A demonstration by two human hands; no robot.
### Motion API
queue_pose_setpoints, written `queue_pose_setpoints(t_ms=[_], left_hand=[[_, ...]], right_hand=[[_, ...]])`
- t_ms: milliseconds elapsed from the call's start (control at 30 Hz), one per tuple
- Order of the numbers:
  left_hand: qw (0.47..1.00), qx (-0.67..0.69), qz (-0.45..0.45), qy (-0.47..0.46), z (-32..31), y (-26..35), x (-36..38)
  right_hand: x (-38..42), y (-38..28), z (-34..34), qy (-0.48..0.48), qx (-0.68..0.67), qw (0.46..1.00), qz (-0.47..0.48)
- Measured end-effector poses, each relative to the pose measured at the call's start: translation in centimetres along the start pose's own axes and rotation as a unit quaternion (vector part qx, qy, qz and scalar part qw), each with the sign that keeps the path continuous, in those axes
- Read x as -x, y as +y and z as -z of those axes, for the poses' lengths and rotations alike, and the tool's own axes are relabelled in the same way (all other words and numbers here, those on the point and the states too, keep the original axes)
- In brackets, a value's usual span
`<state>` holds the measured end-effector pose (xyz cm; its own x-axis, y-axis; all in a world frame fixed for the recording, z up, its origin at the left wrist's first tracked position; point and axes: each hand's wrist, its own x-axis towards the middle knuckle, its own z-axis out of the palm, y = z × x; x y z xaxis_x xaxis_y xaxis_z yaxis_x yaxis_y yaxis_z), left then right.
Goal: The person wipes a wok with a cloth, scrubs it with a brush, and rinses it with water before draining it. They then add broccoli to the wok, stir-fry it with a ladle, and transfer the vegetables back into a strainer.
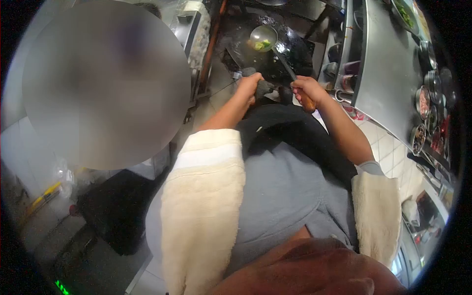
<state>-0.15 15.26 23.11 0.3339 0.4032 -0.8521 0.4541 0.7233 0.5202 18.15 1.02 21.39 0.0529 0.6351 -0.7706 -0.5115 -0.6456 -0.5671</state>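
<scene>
My left hand (pixel 250 88) is closed round a dark grey cloth (pixel 264 88) at the near edge of a black wok (pixel 290 54); whatever handle lies under the cloth is hidden. In my right hand (pixel 309 91) is the wooden handle of a metal ladle (pixel 285 63), gripped with the fingers wrapped round it. The ladle's round bowl is over the wok and holds some green and yellowish food (pixel 261 44). Dark, wet shine covers the wok's inside.
To the right stands a steel counter (pixel 388 73), with a tray of green vegetables (pixel 404 14) at its top and several small bowls of ingredients (pixel 423 102) along its far side. A large blurred area covers the left. A black object (pixel 120 209) is at lower left.
</scene>
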Motion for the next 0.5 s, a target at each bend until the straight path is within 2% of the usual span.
queue_pose_setpoints(t_ms=[33,100,133,200,267,367,433,500], left_hand=[[1.000,0.001,-0.001,0.009,0.3,-1.2,-1.1],[0.982,0.185,-0.003,-0.036,1.7,-3.5,-3.0],[0.995,0.103,-0.007,0.007,1.7,-1.8,0.5],[0.995,0.096,-0.010,0.016,2.2,-1.6,1.7],[0.993,0.117,-0.024,-0.010,2.9,-3.5,-0.7],[0.995,0.103,-0.018,0.005,3.1,-2.0,0.7],[0.996,0.083,-0.013,0.023,3.2,-1.6,0.4],[0.997,0.062,-0.005,0.039,3.5,-1.7,-0.5]], right_hand=[[-0.5,-0.1,-0.4,-0.009,0.001,1.000,0.000],[-1.3,-0.2,-0.3,-0.049,-0.010,0.999,0.008],[-1.5,-0.4,-0.1,-0.069,-0.002,0.998,-0.010],[-0.6,-0.8,-0.6,-0.089,-0.003,0.995,-0.036],[1.3,-1.8,-1.2,-0.099,0.013,0.994,-0.039],[3.4,-2.1,-0.7,-0.105,-0.017,0.993,-0.054],[4.5,-2.2,0.2,-0.163,-0.064,0.984,-0.030],[5.6,-2.4,0.7,-0.173,-0.093,0.980,-0.029]])
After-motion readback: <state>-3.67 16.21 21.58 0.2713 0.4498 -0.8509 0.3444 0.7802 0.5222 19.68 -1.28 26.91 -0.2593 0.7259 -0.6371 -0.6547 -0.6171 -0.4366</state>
